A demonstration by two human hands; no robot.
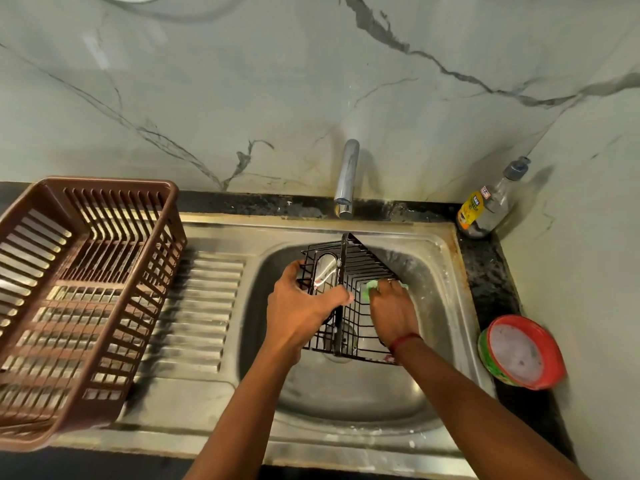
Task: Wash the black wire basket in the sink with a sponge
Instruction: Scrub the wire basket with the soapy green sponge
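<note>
Black wire forms the basket [367, 265], which stands tilted on edge inside the steel sink [346, 393], just right of the picture's centre and directly below the chrome tap [347, 174] at twelve o'clock. The left hand [301, 306] grips the basket at its nine o'clock side, fingers curled round the wires and thumb laid across the front. The right hand [393, 311] holds a green sponge [367, 289] against the mesh at the three o'clock side, fingers folded over it.

A ribbed draining board [197, 306] lies at nine o'clock, with a brown plastic dish rack [86, 289] standing on it. On the dark desk [491, 282], a soap bottle [485, 206] stands in the corner at two o'clock, and a red-rimmed tub [523, 351] of pale paste sits at four o'clock, just beside the sink's edge.

The likely risks: soapy wire may slip from the left hand's grip and drop into the bowl, the sponge may snag and tear on the mesh, and the right forearm, passing near the tub, may knock it over.
</note>
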